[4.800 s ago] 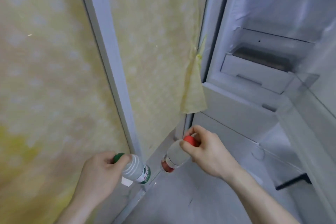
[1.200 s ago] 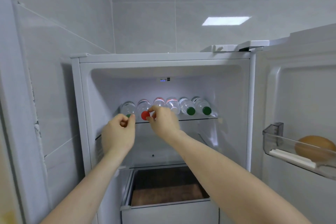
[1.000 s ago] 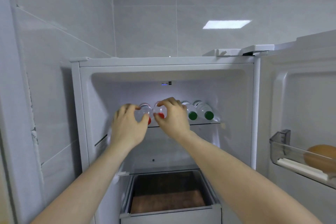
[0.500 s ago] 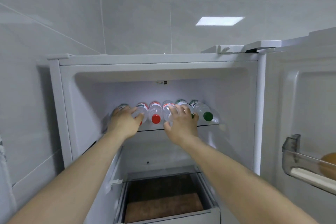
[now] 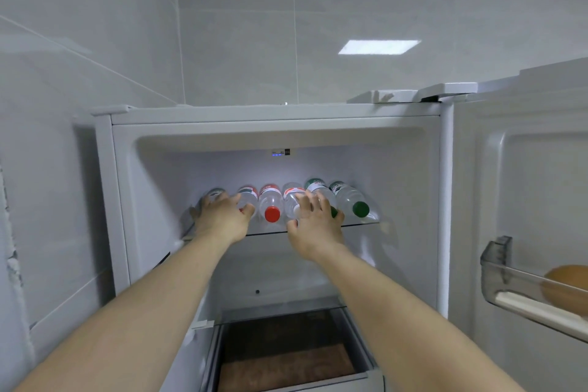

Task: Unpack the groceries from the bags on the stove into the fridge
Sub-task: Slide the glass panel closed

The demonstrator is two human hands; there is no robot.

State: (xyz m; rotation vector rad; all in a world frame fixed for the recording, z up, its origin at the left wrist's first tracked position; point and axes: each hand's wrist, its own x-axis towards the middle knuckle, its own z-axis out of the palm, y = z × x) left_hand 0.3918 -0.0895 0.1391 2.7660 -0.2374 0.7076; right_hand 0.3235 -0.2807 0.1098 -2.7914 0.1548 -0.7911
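Observation:
The white fridge (image 5: pixel 273 114) stands open in front of me. Several clear plastic bottles lie side by side on its top glass shelf (image 5: pixel 361 225), caps toward me. One with a red cap (image 5: pixel 271 204) lies in the middle, one with a green cap (image 5: pixel 352 200) at the far right. My left hand (image 5: pixel 222 216) rests with spread fingers on the two leftmost bottles. My right hand (image 5: pixel 313 223) lies flat, fingers apart, over the two bottles right of the middle, hiding their caps. Neither hand grips a bottle.
The fridge door (image 5: pixel 525 194) stands open on the right, its clear bin (image 5: pixel 506 283) holding a round brown item (image 5: pixel 566 277). A drawer (image 5: pixel 286 366) with a dark brown bottom sits below the shelves. Grey tiled wall runs along the left.
My hands carried a green-capped and a red-capped bottle up to the top shelf, pushed them into the row and let go. Both hands now lie spread on the bottles.

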